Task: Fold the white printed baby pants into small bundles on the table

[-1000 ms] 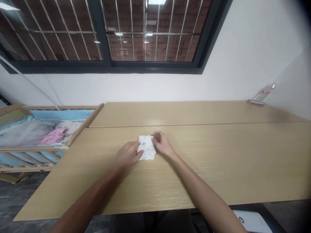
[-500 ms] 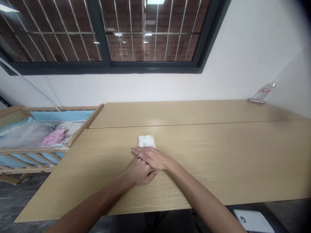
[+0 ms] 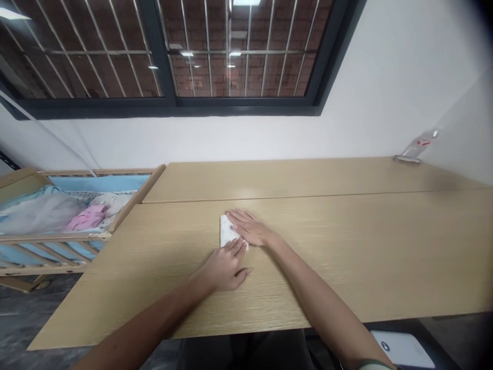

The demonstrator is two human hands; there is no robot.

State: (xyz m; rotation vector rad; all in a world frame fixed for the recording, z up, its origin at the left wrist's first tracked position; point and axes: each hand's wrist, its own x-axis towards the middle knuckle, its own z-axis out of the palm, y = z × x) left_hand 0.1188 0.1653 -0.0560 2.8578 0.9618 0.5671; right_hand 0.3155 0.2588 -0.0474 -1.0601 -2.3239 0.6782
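A small white folded piece, a tissue or thin cloth, lies flat on the light wooden desk. My right hand rests over its right side, palm down with the fingers stretched out. At the near edge of the white piece, the fingertips of my left hand touch it, with the thumb held apart. Part of the folded piece is hidden beneath both hands. Neither hand grips anything.
To the left stands a wooden crib with blue lining and a pink cloth inside. A clear plastic bottle or package is in the far right corner. Below the desk's front edge lies a white phone-like device. A barred window is ahead.
My right hand has moved off the left one, forward onto the white piece. My left hand's fingers have straightened and now touch its near edge. More of the white piece shows.
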